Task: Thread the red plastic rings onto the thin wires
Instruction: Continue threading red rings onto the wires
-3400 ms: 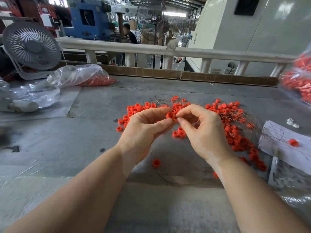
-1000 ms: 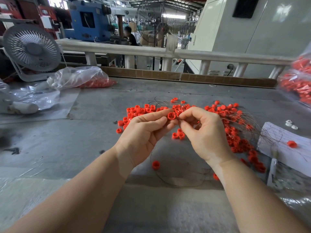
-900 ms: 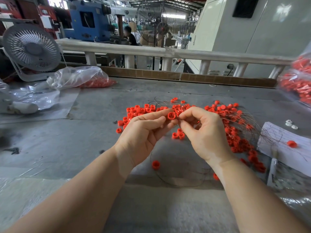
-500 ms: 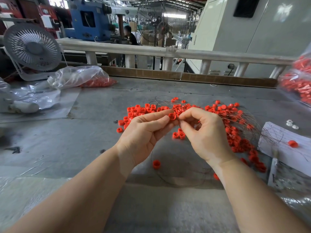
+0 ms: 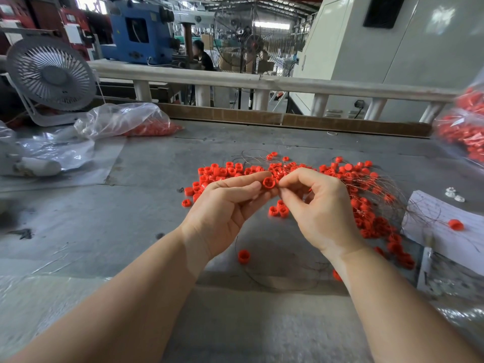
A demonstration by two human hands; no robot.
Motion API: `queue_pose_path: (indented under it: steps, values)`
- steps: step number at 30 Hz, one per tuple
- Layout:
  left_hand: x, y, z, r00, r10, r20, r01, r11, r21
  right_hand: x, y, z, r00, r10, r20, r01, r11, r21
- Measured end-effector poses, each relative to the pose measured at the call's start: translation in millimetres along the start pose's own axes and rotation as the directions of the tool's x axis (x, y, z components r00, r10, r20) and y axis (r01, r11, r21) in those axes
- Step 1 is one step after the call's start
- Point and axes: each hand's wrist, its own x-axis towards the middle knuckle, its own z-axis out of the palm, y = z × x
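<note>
Not much has moved since the earlier pictures. Both hands stay up over the desk (image 5: 146,205), close together. The ring has turned a little, so its open side now faces up at us more.

The left hand (image 5: 225,205) pinches one red ring (image 5: 269,182) between thumb and first finger, so its grip is closed on the ring. The right hand (image 5: 317,205) has its fingertips pressed together right beside the ring. Its grip looks closed on the end of a thin wire (image 5: 272,285), but the wire is too thin to see at the fingers, so I cannot tell for sure.

I think the person is trying to poke the wire through the ring's hole. With so little change, this part seems slow and fiddly. The ring is probably not on yet.

The ring is small, round and bright red, with a little cross shape inside it. It looks hard and light.

Many more red rings (image 5: 227,171) lie on the desk behind the hands. A bunch of rings (image 5: 372,221) lies to the right among thin wires. One loose ring (image 5: 243,256) sits under the hands.
</note>
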Motion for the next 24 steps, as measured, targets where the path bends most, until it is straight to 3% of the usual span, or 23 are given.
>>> queue_pose_path:
  steps: [24]
  values:
    - [2.0,-4.2,-2.2,0.998,0.047,0.034,-0.048,0.999,0.024,1.0,-0.9,-0.7,1.0,-0.012,0.0,0.012,0.999,0.043]
